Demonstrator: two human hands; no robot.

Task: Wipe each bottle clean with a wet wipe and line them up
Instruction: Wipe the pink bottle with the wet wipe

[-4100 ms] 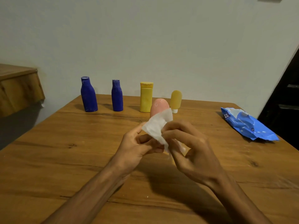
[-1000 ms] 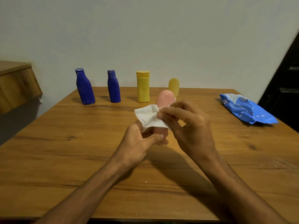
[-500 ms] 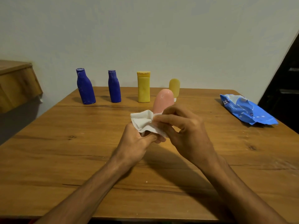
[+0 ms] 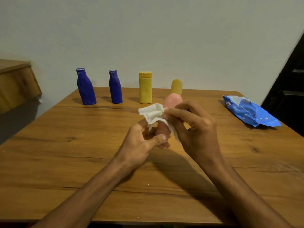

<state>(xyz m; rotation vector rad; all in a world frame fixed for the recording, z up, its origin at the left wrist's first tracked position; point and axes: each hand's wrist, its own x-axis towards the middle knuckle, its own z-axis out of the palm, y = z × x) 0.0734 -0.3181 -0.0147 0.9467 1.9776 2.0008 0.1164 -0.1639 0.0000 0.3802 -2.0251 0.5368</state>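
Observation:
A small pink bottle [image 4: 172,101] is held upright above the table's middle by my left hand [image 4: 144,142], whose thumb and fingers curl round its lower end. My right hand [image 4: 195,127] pinches a white wet wipe [image 4: 152,113] against the bottle's side. Along the far edge stand two blue bottles [image 4: 85,87] [image 4: 115,87], a yellow flip-top bottle [image 4: 145,87] and a small rounded yellow bottle [image 4: 176,87] in a row.
A blue wet wipe pack [image 4: 248,111] lies at the right of the wooden table [image 4: 65,153]. A wooden shelf [image 4: 16,81] juts out at the left, and a dark doorway [image 4: 292,79] is at the right.
The wipe has shifted a little along the pink bottle under my right fingers, and my left thumb has spread out from the bottle's lower end. The standing bottles have not moved.

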